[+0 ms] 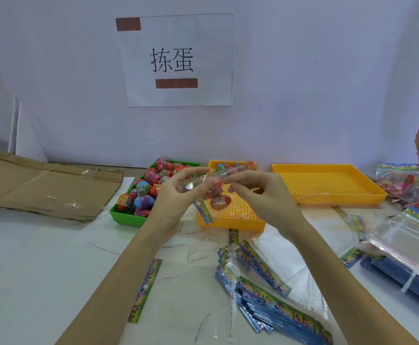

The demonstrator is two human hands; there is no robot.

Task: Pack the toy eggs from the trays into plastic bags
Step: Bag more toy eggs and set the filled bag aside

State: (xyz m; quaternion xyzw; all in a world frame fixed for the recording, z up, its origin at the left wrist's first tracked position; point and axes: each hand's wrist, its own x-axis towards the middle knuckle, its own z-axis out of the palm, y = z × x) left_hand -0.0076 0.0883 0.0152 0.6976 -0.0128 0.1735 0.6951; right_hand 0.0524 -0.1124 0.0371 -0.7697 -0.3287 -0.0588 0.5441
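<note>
Fingers of both hands are shown pinching a filled plastic bag above the middle yellow tray; should the pinch on the slick film slacken, its toy eggs could be spilled.

I saw a bright green tray heaped with toy eggs in red, blue and purple. Two trays beside it were orange-yellow with perforated floors. The clear plastic bags carried blue headers with green and rainbow print. The cardboard was brown, and the white sign bore black characters and brown tape strips.
</note>
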